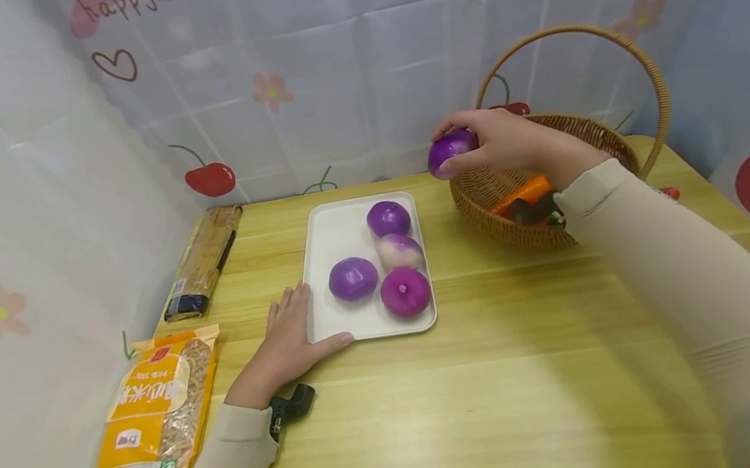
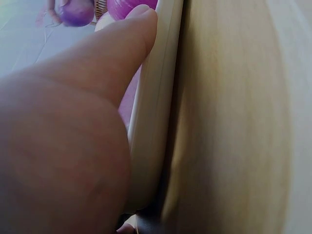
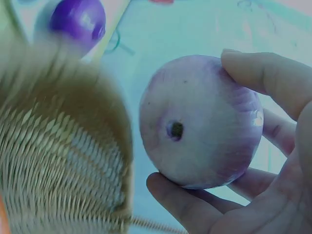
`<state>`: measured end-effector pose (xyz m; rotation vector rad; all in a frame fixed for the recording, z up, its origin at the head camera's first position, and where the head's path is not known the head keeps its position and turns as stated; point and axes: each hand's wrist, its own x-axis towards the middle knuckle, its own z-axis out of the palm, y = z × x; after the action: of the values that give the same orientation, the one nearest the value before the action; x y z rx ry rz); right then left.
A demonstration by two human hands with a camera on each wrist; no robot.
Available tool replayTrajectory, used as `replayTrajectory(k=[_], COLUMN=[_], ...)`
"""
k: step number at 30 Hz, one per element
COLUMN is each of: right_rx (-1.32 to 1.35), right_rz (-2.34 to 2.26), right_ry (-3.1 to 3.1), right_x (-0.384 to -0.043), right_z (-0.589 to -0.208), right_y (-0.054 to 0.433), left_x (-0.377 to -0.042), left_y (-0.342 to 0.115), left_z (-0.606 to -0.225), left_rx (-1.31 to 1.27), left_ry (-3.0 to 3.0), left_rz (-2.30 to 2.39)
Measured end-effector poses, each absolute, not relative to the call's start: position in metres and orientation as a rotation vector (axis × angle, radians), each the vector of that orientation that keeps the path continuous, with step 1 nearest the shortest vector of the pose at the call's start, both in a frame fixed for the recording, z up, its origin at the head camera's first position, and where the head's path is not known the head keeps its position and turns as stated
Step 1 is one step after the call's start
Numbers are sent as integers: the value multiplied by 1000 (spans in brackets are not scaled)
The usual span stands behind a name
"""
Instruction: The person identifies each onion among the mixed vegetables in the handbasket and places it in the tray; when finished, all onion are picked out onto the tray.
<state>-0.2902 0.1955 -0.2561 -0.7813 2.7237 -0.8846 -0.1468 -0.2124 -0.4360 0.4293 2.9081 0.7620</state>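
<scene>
My right hand (image 1: 493, 142) grips a round purple onion (image 1: 451, 153) above the left rim of the wicker basket (image 1: 485, 227). In the right wrist view, fingers and thumb curve around this onion (image 3: 200, 122), whose pale end has a small dark hole. A white tray (image 1: 322, 232) holds several onions: a dark purple one (image 1: 388, 218) at the back, a white-and-purple one (image 1: 399, 251), a magenta one (image 1: 405, 292) in front and a violet one (image 1: 353, 278) to the left. My left hand (image 1: 289, 335) rests at the tray's front left corner, fingers straight, thumb along the front edge.
Orange carrots (image 1: 523, 194) and something dark green (image 1: 554, 218) lie in the basket, under its tall arched handle (image 1: 657, 90). On the left are a pack of dried noodles (image 1: 207, 253) and an orange bag (image 1: 155, 413). A printed curtain (image 1: 343, 75) hangs behind the table.
</scene>
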Motion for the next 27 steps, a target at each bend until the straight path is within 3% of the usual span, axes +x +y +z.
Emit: replayTrajectory(k=[10, 27], right_rx=[-1055, -1128], right_rz=[-815, -659], right_ry=[2714, 2571], right_x=[-296, -298], right_z=[-269, -319], right_y=[125, 19], left_x=[-149, -147], left_y=[-215, -216], left_z=[-434, -435], left_rx=[446, 431], left_ry=[2920, 2902], left_rz=[745, 763])
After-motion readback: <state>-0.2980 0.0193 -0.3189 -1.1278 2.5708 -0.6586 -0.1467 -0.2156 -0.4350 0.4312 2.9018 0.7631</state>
